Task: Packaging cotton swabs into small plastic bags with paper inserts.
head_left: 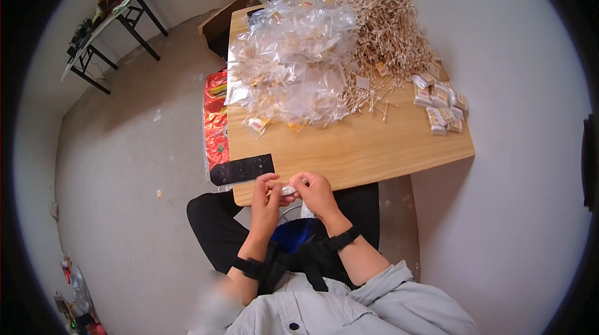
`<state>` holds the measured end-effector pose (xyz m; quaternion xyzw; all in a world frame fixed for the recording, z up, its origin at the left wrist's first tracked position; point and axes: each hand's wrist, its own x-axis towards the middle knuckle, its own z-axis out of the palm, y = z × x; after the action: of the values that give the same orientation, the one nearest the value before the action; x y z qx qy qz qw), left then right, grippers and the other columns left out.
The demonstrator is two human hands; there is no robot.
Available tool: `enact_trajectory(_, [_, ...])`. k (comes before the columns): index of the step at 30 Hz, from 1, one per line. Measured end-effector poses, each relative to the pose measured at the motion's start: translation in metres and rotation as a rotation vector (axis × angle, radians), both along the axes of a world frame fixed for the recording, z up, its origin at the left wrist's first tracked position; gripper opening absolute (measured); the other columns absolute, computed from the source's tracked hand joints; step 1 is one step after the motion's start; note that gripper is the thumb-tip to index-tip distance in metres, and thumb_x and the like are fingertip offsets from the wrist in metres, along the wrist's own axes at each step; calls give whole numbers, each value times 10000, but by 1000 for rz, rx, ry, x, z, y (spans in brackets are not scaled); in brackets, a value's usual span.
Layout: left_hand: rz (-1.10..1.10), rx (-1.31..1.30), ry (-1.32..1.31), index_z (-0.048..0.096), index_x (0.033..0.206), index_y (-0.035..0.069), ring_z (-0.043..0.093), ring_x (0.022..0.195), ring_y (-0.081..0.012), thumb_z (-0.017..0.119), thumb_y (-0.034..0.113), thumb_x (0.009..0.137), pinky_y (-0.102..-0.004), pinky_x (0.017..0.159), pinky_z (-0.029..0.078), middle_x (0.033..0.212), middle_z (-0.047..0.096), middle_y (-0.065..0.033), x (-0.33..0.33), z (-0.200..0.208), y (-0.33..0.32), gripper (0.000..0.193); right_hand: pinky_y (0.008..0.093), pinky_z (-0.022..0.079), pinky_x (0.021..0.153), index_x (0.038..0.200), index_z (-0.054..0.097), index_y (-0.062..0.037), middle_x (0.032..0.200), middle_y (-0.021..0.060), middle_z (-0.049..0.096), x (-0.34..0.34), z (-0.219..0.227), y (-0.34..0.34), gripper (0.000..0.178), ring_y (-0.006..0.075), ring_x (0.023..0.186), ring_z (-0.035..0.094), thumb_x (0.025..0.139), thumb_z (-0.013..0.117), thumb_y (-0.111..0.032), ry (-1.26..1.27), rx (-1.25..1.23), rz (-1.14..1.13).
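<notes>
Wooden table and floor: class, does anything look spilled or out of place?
Yes. A few loose cotton swabs lie scattered on the tabletop, apart from the big swab heap at its far right. On the floor to the left, a small pale scrap looks dropped, away from the table.

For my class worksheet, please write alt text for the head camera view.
A person's left hand and right hand hold a small white object by the near edge of a wood-toned table. Farther back lie a heap of clear plastic bags, a pile of cotton swabs and, at the right, small packs.
</notes>
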<state>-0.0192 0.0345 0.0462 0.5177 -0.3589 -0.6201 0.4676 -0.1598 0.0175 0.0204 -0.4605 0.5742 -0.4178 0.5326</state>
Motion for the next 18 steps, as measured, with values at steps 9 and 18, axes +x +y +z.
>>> enact_trajectory(9, [-235,-465,-667,652,1132,33,678,776,-217,694,-38,822,-302,692,549,949,623,-109,8,-2,2,321,202,479,602,946,684,-4,854,26,659,-6,5,2,253,60,621,558,966,514,-190,-303,250,-41])
enact_trajectory(18, [-235,-473,-680,671,1066,28,665,775,-236,707,3,815,-304,680,537,971,636,-111,11,-3,-1,255,277,497,635,1020,697,-51,992,48,612,-19,53,11,153,141,718,615,906,600,-84,283,-223,-122])
